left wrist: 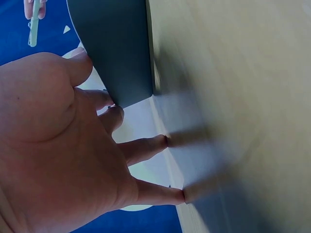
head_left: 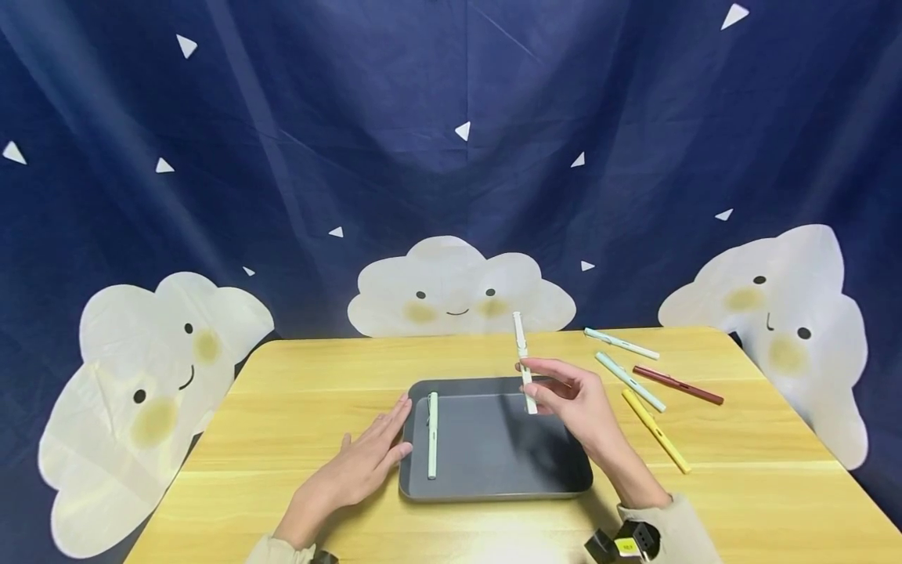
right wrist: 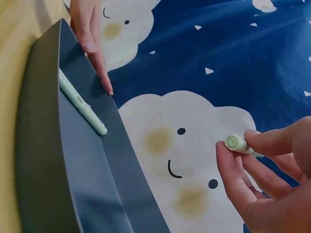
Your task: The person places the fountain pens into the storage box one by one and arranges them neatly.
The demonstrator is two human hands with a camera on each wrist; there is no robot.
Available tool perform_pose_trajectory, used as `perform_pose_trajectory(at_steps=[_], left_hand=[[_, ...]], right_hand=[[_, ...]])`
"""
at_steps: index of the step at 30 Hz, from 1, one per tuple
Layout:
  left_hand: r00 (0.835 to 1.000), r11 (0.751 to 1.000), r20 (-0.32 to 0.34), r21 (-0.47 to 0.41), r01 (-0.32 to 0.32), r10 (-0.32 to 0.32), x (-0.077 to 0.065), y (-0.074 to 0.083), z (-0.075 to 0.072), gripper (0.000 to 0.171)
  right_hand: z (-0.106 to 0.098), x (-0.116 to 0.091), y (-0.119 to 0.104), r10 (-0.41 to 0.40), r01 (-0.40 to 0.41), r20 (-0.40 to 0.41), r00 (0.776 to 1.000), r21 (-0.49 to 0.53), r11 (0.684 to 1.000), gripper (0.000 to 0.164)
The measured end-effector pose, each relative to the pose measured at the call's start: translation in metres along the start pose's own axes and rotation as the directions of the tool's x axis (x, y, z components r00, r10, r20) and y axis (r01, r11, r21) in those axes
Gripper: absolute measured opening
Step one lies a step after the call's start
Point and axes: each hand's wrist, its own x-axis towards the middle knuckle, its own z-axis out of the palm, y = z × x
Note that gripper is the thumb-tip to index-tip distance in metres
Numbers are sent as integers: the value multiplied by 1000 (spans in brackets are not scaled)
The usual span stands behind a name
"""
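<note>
My right hand (head_left: pixel 574 399) pinches a whitish pen (head_left: pixel 522 352) between thumb and fingers, held nearly upright above the right part of a dark grey tray (head_left: pixel 493 496). In the right wrist view the round end of this pen (right wrist: pixel 235 141) faces the camera. Inside the tray, along its left side, lies a pale green pen (head_left: pixel 433 435). My left hand (head_left: pixel 359 462) rests at the tray's left edge with its fingers extended. Seen from the left wrist, that hand (left wrist: pixel 73 141) has its thumb and some fingertips at the tray wall (left wrist: pixel 116 53), other fingertips on the table.
Right of the tray lie several pens on the wooden table (head_left: pixel 317 376): a pale blue pen (head_left: pixel 622 343), a mint pen (head_left: pixel 630 381), a dark red pen (head_left: pixel 678 385) and a yellow pen (head_left: pixel 656 431). A blue curtain (head_left: pixel 395 117) with clouds hangs behind.
</note>
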Motion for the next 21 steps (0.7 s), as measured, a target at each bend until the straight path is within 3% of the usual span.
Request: perform_pose_trajectory(at_steps=[7,21], left_hand=[[1000,1000,-6,-5,13,-13,-2,-2,0,65],[1000,1000,-8,-1,9,-9,-1,-1,2,65]], right_hand=[[5,-1,4,-11,11,42,999,14,1000,40],[19,-3,13,5,-5,23,1000,19,1000,41]])
